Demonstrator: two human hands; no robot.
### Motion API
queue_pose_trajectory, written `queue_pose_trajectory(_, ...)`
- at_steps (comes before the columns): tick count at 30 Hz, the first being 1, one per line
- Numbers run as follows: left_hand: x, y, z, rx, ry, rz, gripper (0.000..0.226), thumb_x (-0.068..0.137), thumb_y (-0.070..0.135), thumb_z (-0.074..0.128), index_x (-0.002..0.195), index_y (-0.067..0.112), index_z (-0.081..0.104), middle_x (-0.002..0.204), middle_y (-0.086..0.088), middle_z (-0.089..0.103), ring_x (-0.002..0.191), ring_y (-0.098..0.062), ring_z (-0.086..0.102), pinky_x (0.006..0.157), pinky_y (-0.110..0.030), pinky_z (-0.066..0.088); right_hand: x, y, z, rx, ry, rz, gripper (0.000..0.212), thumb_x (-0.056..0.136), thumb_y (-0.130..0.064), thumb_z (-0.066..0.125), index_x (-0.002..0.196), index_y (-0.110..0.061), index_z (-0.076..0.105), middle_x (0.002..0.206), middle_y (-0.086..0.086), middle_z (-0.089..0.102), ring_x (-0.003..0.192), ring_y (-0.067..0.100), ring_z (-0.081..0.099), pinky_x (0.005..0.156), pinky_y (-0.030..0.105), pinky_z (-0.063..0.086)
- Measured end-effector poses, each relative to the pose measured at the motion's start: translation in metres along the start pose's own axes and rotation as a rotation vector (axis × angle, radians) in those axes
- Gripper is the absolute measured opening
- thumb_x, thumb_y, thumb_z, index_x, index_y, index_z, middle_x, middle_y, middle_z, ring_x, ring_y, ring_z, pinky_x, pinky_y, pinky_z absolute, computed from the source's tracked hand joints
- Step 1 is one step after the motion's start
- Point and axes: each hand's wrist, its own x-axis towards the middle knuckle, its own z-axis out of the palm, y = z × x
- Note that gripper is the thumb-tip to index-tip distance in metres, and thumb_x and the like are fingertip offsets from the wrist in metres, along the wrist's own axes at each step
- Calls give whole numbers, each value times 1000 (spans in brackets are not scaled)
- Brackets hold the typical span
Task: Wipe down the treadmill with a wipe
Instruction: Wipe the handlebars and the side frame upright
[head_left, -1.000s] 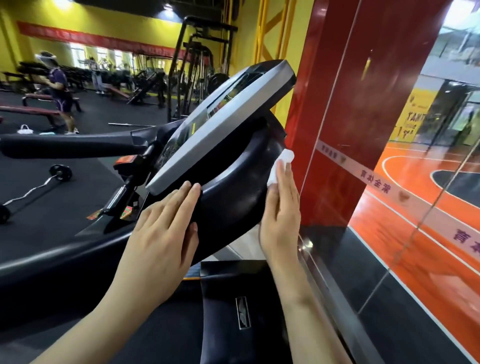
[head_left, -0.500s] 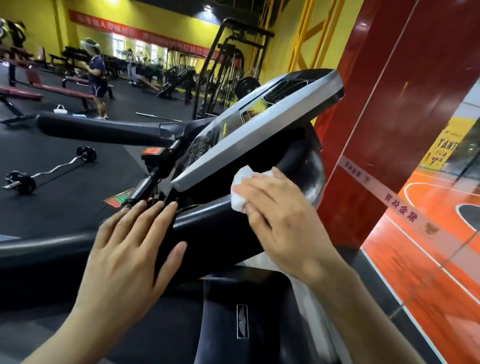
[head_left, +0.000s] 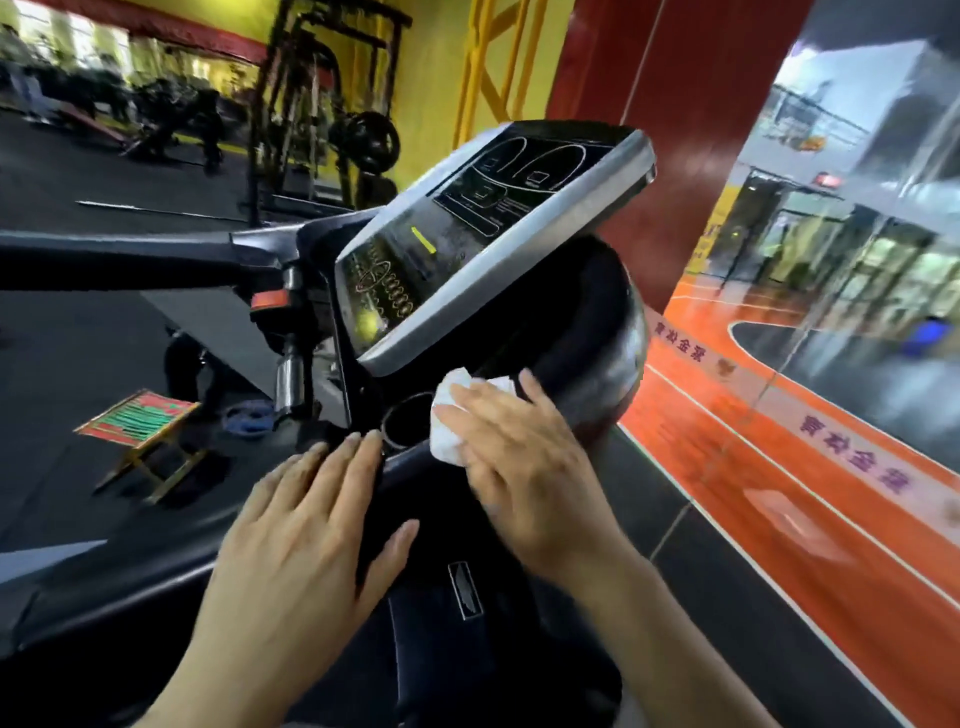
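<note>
The treadmill's tilted console (head_left: 483, 244) has a silver frame and a dark display panel. Below it curves a glossy black housing (head_left: 602, 338) with a round cup holder (head_left: 408, 423). My right hand (head_left: 524, 462) presses a crumpled white wipe (head_left: 449, 421) flat against the black housing just right of the cup holder, under the console's lower edge. My left hand (head_left: 306, 535) rests flat, fingers spread, on the black ledge left of the cup holder. It holds nothing.
A black handrail (head_left: 130, 257) runs off to the left. A red pillar (head_left: 691, 104) and a glass wall (head_left: 831, 260) stand close on the right. Weight racks (head_left: 322, 104) and a small folding stool (head_left: 140, 421) are on the dark gym floor behind.
My right hand slid the wipe from the housing's right outer side, round to the front and down toward the cup holder. My left hand stayed flat on the ledge. My view swung right.
</note>
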Motion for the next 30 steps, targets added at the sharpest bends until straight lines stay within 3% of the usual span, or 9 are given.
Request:
queue_pose_trajectory(3, -3, -8, -1, -30, -35, 43, 71, 98, 53, 47, 146, 1, 52, 143, -18, 59, 128, -39, 59, 106, -50, 45, 4, 39, -6, -56, 108, 159, 39, 100, -13, 42, 133, -12, 63, 146, 8, 56, 141, 23, 46, 119, 60, 24)
queue_pose_trajectory(7, -3, -8, -6, -79, -92, 46, 69, 100, 51, 45, 148, 1, 49, 145, -17, 58, 130, -38, 57, 108, -50, 44, 11, 46, 0, 152, 426, 582, 40, 107, -12, 42, 145, -7, 53, 159, 9, 40, 150, 21, 32, 118, 56, 30)
queue_pose_trajectory(10, -3, -9, -9, -121, -96, 40, 65, 102, 46, 38, 149, 2, 47, 146, -16, 57, 129, -38, 57, 110, -49, 41, -7, -16, 38, 195, 522, 578, 43, 105, -6, 43, 147, -3, 47, 162, 15, 33, 153, 27, 26, 120, 61, 25)
queue_pose_trajectory(15, -5, -13, -10, -157, -129, 40, 64, 106, 41, 21, 155, 5, 39, 152, -14, 52, 137, -33, 52, 115, -47, 38, -61, -99, 94, 118, 400, 468, 52, 106, -18, 41, 157, -16, 31, 165, 12, 26, 152, 32, 26, 123, 55, 23)
queue_pose_trajectory(18, -4, -12, -9, -137, -129, 51, 64, 106, 42, 23, 155, 5, 39, 151, -15, 52, 136, -35, 52, 114, -50, 39, -43, -46, 74, 193, 562, 627, 48, 106, -15, 40, 153, -8, 38, 164, 9, 27, 153, 29, 25, 124, 53, 21)
queue_pose_trajectory(20, -5, -9, -9, -112, -117, 45, 64, 104, 42, 28, 153, 2, 42, 148, -17, 54, 131, -39, 54, 111, -52, 41, -21, 4, 48, 347, 700, 859, 47, 108, -17, 36, 155, -13, 36, 164, 0, 26, 154, 19, 20, 126, 49, 19)
queue_pose_trajectory(22, -4, -7, -9, -92, -99, 46, 65, 102, 41, 32, 151, 1, 44, 146, -18, 56, 127, -40, 55, 107, -52, 42, -6, 43, 29, 505, 747, 954, 46, 110, -24, 34, 156, -19, 35, 164, -6, 28, 153, 8, 19, 126, 42, 19)
queue_pose_trajectory(26, -4, -6, -10, -73, -88, 66, 63, 102, 39, 32, 153, 2, 42, 148, -16, 54, 125, -38, 55, 107, -50, 42, -9, 31, 33, 593, 820, 1015, 46, 111, -24, 34, 157, -25, 32, 166, -6, 24, 152, 2, 17, 126, 30, 17)
queue_pose_trajectory(30, -3, -5, -11, -72, -101, 79, 61, 102, 36, 31, 154, 3, 41, 150, -14, 54, 126, -35, 55, 106, -48, 43, -50, -81, 91, 449, 680, 738, 48, 106, -4, 41, 154, -8, 36, 167, 12, 20, 155, 26, 16, 126, 41, 19)
